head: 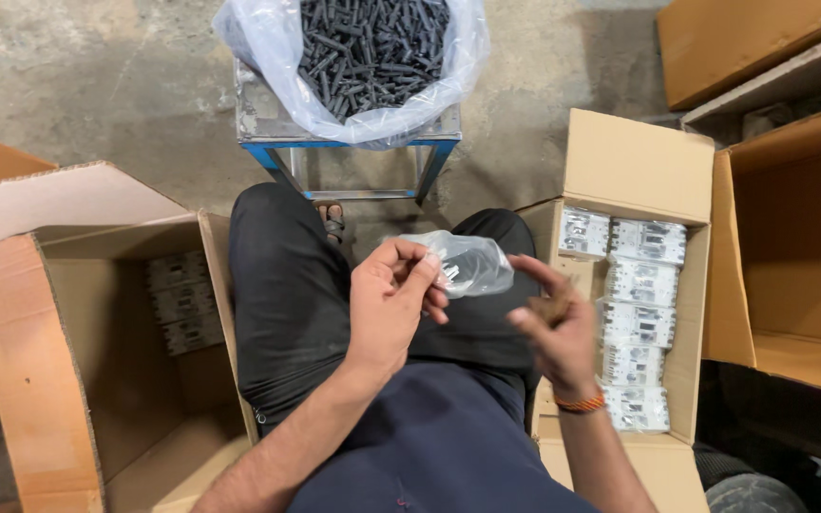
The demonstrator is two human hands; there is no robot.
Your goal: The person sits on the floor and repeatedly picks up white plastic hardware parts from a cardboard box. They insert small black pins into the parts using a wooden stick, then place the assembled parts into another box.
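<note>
three open cardboard boxes ring the hands: the empty-looking box (791, 247) far out past the right hand, cut off by the frame edge; the box on the left (97, 361) well beyond the left hand, with three grey modules (178, 302) stacked against its shadowed back wall, hard to make out; and the box of white modules (639, 285) just beside the right hand, holding about seven packed units in a column, the lower ones partly hidden by the wrist. ahead of both hands, across the knees, a clear plastic sack of small black pins (363, 57) sits on a blue-framed metal stool (349, 142); the pins are too many to count. the left hand (391, 304) is curled nearly closed, thumb and fingertips pinching the mouth of one small clear plastic bag (463, 261), which stands up just above and between the two hands; small pale metal pieces show inside it, number unclear. the right hand (553, 328) is half open, fingers spread and blurred, cupping something small and dark in the palm that cannot be identified; one orange thread band (580, 403) circles its wrist.
</note>
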